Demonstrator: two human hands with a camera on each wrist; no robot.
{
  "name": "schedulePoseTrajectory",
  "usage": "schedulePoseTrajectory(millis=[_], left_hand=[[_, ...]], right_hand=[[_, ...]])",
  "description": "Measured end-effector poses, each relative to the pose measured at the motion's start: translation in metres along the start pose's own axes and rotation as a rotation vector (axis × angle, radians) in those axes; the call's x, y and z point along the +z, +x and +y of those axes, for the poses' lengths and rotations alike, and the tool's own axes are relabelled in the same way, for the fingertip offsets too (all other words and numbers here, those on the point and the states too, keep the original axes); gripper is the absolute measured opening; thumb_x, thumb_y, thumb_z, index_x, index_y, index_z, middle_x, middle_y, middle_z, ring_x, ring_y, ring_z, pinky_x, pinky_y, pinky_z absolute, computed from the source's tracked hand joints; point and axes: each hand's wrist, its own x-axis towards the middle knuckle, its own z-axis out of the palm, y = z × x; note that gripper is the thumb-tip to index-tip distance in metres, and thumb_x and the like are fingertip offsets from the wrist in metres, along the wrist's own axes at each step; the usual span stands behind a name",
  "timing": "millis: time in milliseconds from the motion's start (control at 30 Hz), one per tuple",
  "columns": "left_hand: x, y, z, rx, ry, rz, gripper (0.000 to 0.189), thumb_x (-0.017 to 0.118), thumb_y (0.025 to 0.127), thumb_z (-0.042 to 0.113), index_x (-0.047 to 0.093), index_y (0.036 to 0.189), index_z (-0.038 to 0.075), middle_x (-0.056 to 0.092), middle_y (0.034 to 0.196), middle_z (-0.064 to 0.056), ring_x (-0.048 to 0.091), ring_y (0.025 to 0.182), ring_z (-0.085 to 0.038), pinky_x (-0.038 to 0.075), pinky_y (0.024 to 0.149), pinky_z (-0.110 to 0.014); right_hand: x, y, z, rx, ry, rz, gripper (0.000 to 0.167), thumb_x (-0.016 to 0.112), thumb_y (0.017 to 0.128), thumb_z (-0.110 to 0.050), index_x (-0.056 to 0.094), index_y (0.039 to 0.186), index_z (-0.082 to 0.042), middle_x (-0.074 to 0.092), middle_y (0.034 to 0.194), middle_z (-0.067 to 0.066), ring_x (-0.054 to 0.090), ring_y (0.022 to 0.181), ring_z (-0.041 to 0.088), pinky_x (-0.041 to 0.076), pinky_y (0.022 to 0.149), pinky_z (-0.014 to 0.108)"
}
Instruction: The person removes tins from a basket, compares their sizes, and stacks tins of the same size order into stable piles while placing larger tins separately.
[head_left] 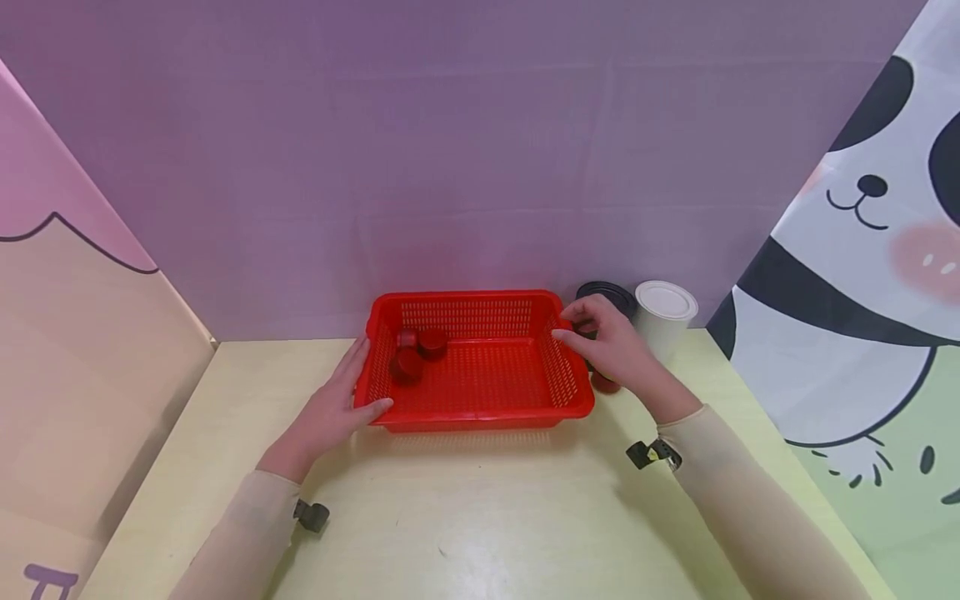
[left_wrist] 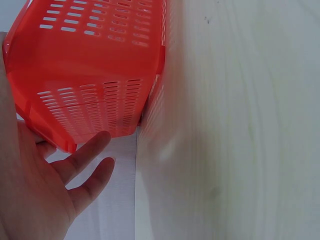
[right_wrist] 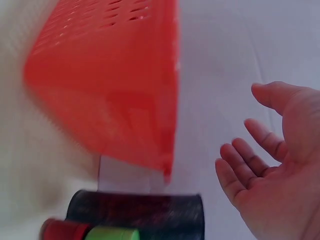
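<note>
A red plastic basket (head_left: 480, 414) with slotted walls stands on the table. Inside it, toward the left, lie dark red round items: one (head_left: 432, 343), another (head_left: 407, 365), and a smaller one (head_left: 407, 337). My left hand (head_left: 330, 417) touches the basket's left side, its thumb at the front left corner; in the left wrist view the fingers (left_wrist: 82, 160) are spread and fairly straight along the outside. My right hand (head_left: 607, 342) hovers by the right rim with loosely bent fingers. In the right wrist view that hand (right_wrist: 270, 165) is apart from the basket and holds nothing.
Behind my right hand stand a black cylindrical container (head_left: 609, 293) and a white lidded container (head_left: 666, 310). A small dark red item (head_left: 604, 383) sits beside the basket; a green-topped piece (right_wrist: 112, 234) shows there too. A purple backdrop (head_left: 480, 167) rises behind the table (head_left: 480, 517).
</note>
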Motion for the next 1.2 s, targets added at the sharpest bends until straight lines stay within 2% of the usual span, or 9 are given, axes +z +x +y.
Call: schedulePoseTrajectory(millis=[100, 233, 467, 600, 767, 967, 1200], left_hand=[[0.001, 0.000, -0.001, 0.003, 0.000, 0.002, 0.115, 0.083, 0.097, 0.045, 0.003, 0.180, 0.032, 0.003, 0.186, 0.005, 0.022, 0.167, -0.038, 0.058, 0.106, -0.063], [0.002, 0.001, -0.003, 0.004, -0.006, 0.005, 0.116, 0.083, 0.097, 0.045, 0.003, 0.180, 0.032, 0.004, 0.186, 0.006, 0.022, 0.167, -0.038, 0.058, 0.105, -0.063], [0.003, 0.002, -0.003, 0.013, 0.008, 0.006, 0.116, 0.082, 0.097, 0.047, 0.003, 0.180, 0.032, 0.003, 0.186, 0.006, 0.021, 0.167, -0.038, 0.057, 0.107, -0.064], [0.002, 0.002, -0.002, 0.011, 0.011, 0.007, 0.116, 0.083, 0.096, 0.049, 0.004, 0.180, 0.032, 0.004, 0.186, 0.006, 0.023, 0.167, -0.037, 0.058, 0.105, -0.063], [0.001, 0.001, -0.001, 0.014, 0.007, 0.010, 0.115, 0.082, 0.097, 0.049, 0.004, 0.180, 0.030, 0.004, 0.186, 0.006, 0.022, 0.167, -0.037, 0.058, 0.106, -0.063], [0.003, 0.002, -0.002, 0.027, -0.008, 0.012, 0.115, 0.082, 0.097, 0.046, 0.005, 0.180, 0.029, 0.004, 0.186, 0.005, 0.021, 0.167, -0.037, 0.057, 0.107, -0.063], [0.003, 0.000, -0.002, 0.022, 0.008, 0.013, 0.114, 0.082, 0.098, 0.046, 0.005, 0.180, 0.030, 0.004, 0.186, 0.005, 0.020, 0.168, -0.038, 0.057, 0.107, -0.065]], right_hand=[[0.005, 0.010, -0.011, 0.001, -0.003, -0.042, 0.029, 0.080, 0.104, -0.021, 0.067, 0.126, -0.007, 0.063, 0.130, 0.013, 0.064, 0.117, 0.036, 0.057, 0.102, 0.053], [0.012, 0.024, -0.025, -0.020, 0.008, -0.079, 0.029, 0.080, 0.104, -0.022, 0.067, 0.125, -0.006, 0.064, 0.130, 0.016, 0.062, 0.123, 0.040, 0.053, 0.106, 0.055], [0.030, 0.047, -0.037, -0.008, 0.042, -0.154, 0.038, 0.081, 0.103, -0.026, 0.067, 0.131, -0.005, 0.065, 0.133, 0.016, 0.062, 0.124, 0.035, 0.057, 0.104, 0.050], [0.042, 0.059, -0.043, -0.037, 0.054, -0.188, 0.039, 0.082, 0.103, -0.025, 0.068, 0.131, -0.002, 0.066, 0.134, 0.017, 0.062, 0.126, 0.037, 0.054, 0.108, 0.052], [0.053, 0.076, -0.053, -0.060, 0.064, -0.213, 0.039, 0.082, 0.102, -0.026, 0.069, 0.131, -0.004, 0.069, 0.129, 0.012, 0.065, 0.122, 0.030, 0.056, 0.108, 0.051], [0.067, 0.091, -0.048, -0.094, 0.051, -0.226, 0.034, 0.082, 0.103, -0.025, 0.070, 0.127, -0.006, 0.070, 0.125, 0.008, 0.065, 0.118, 0.026, 0.058, 0.105, 0.048], [0.082, 0.110, -0.039, -0.142, 0.003, -0.281, 0.044, 0.081, 0.103, -0.029, 0.068, 0.137, -0.006, 0.063, 0.140, 0.016, 0.063, 0.123, 0.029, 0.059, 0.106, 0.048]])
